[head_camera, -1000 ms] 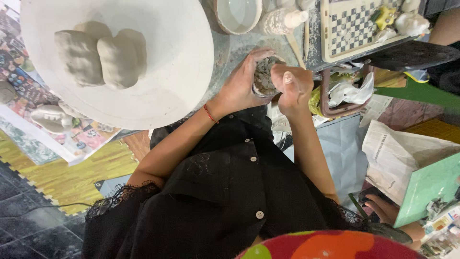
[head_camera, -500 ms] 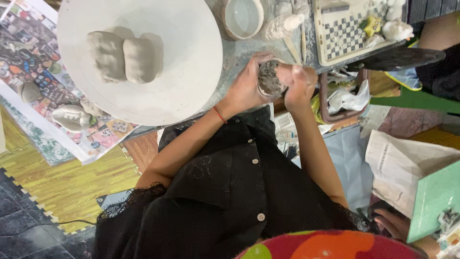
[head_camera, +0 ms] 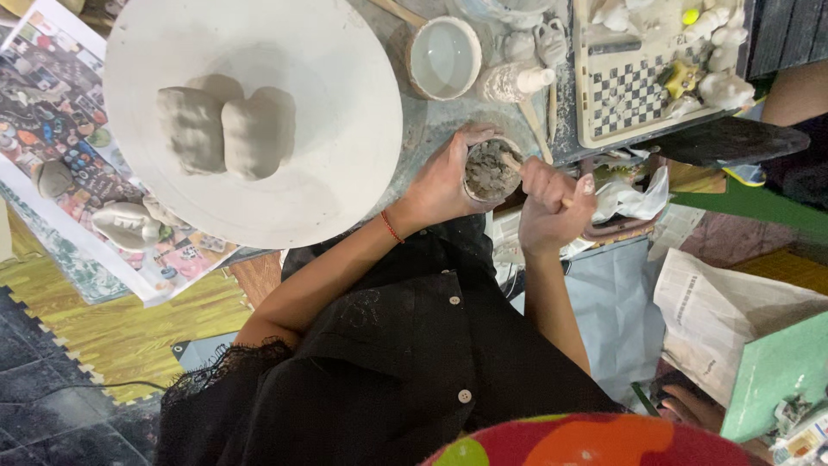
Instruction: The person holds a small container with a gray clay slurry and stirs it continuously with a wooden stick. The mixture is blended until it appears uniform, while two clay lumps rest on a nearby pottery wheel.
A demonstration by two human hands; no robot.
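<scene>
Cluttered clay bench. I see left hand [head_camera: 444,177] wrapped around small cup [head_camera: 490,170]; right hand [head_camera: 552,205], fist closed on stick [head_camera: 536,181], slanting up-left into it.

We can't see the tip of the wooden stick [head_camera: 565,200]; it's buried in the grey clay inside the small cup [head_camera: 492,170]. Our left hand [head_camera: 444,177] covers the cup's near wall. The white turntable [head_camera: 345,112] runs off the top edge, and the checkered tray's [head_camera: 634,95] figurines are too small to tell.
</scene>
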